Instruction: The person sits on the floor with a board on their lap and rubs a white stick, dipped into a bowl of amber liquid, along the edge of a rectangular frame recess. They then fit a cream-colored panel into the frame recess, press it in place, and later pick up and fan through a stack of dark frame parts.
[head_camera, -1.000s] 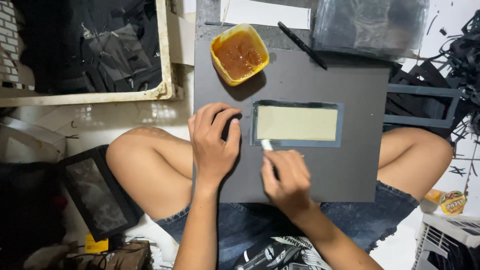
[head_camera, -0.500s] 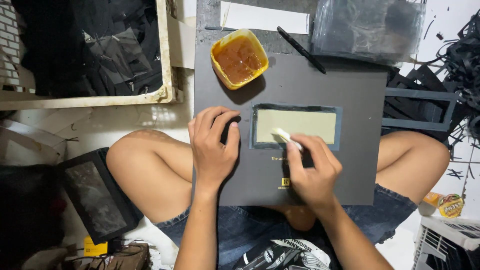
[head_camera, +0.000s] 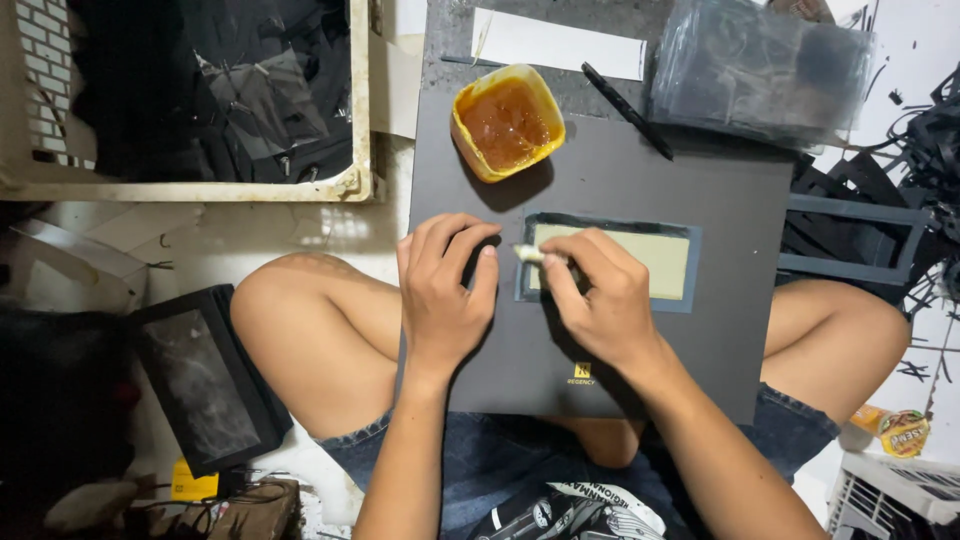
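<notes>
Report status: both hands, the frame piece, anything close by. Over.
Left hand flat on the dark board, beside the frame piece. Right hand pinches a small pale applicator at the frame's left edge. Tub of amber paste sits apart, above.

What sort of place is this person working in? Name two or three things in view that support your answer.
Probably an informal home craft workshop, worked on the floor: a dark board rests across bare knees, a yellow tub of amber glue stands on it, and black offcuts litter the floor.

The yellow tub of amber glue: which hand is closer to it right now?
Left. The left hand rests flat on the grey board just below the yellow tub; the right hand works farther right, on the cream panel.
</notes>
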